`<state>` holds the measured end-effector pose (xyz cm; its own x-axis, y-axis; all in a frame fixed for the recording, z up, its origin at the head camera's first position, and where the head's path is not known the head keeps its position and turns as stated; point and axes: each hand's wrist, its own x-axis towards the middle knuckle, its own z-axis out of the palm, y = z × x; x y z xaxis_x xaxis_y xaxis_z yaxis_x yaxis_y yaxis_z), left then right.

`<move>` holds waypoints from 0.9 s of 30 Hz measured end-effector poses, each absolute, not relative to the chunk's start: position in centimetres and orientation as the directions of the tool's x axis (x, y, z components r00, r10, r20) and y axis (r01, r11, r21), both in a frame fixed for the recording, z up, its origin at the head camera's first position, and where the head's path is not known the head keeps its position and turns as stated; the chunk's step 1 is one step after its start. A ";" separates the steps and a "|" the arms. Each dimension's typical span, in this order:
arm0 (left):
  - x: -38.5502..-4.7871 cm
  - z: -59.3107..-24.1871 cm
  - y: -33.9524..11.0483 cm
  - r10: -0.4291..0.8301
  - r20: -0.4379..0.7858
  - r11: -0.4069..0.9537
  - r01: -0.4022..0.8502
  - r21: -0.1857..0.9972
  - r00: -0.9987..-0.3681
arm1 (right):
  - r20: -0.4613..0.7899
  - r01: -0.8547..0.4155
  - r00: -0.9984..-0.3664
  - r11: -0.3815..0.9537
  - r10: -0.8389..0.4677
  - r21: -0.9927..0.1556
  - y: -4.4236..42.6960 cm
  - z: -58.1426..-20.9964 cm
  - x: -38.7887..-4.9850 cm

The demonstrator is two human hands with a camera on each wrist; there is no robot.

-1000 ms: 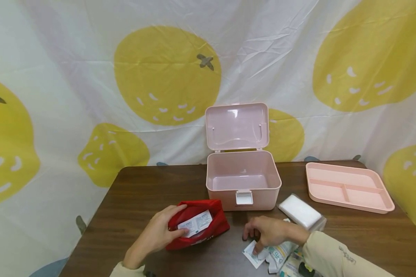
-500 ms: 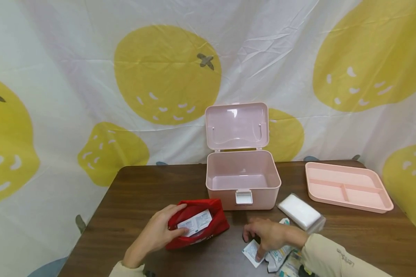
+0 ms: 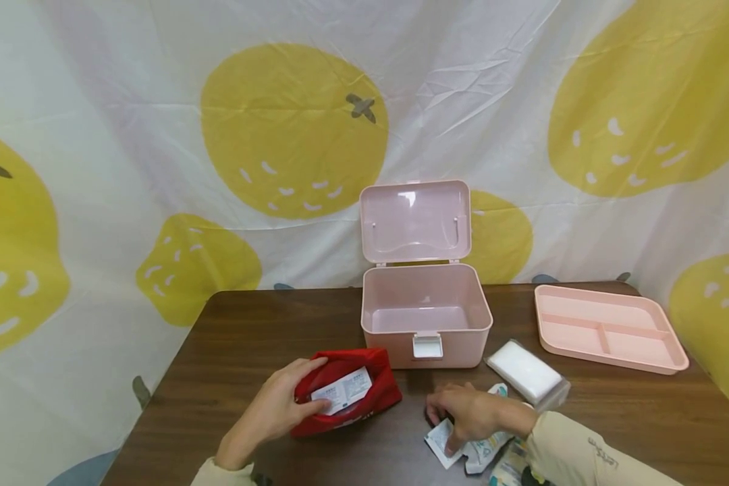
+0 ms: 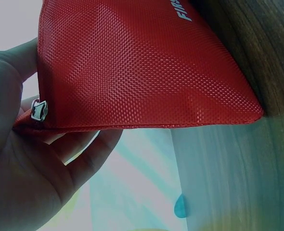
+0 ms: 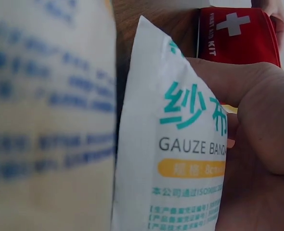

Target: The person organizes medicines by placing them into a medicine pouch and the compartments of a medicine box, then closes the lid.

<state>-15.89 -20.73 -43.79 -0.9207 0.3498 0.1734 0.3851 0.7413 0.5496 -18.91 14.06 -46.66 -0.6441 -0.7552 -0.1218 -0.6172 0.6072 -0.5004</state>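
Observation:
In the head view, my left hand [image 3: 270, 413] grips the left side of a red first aid pouch [image 3: 390, 390], its thumb at the opening. A white printed sachet [image 3: 355, 386] lies in the pouch's mouth. The left wrist view shows the zipper pull [image 4: 39, 110] by the palm. To the right, my right hand [image 3: 480, 413] is low over the table, thumb and bent fingers pinching a small white sachet [image 3: 440, 440]. Beside that hand lies a gauze bandage packet [image 3: 484, 453], its print readable in the right wrist view. The hand partly hides it.
A pink box [image 3: 395, 347] with its lid raised stands behind the hands. The divided pink tray [image 3: 604, 337] lies at the back right. A wrapped white pad [image 3: 527, 371] rests between box and right forearm. More clear-wrapped items [image 3: 507, 468] sit under the right sleeve.
My right thumb and fingers have closed in slightly on the small sachet, which has shifted a little to the left. The left hand and pouch stay in place.

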 end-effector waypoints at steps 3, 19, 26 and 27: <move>-15.9 -43.8 -20.7 0.353 0.183 0.739 0.393 0.547 -0.918 | -0.125 -0.607 -0.647 0.607 -0.752 -0.513 14.0 -46.7 -19.0; -15.8 -43.9 -20.7 0.347 0.190 0.743 0.393 0.541 -0.918 | -0.068 -0.596 -0.632 0.541 -0.772 -0.593 13.8 -46.6 -19.4; -15.9 -43.9 -20.7 0.337 0.174 0.746 0.375 0.550 -0.925 | -0.039 -0.585 -0.597 0.467 -0.802 -0.662 13.8 -46.5 -19.8; -15.9 -43.9 -20.7 0.337 0.175 0.746 0.376 0.550 -0.925 | -0.031 -0.584 -0.590 0.453 -0.807 -0.674 13.8 -46.4 -19.9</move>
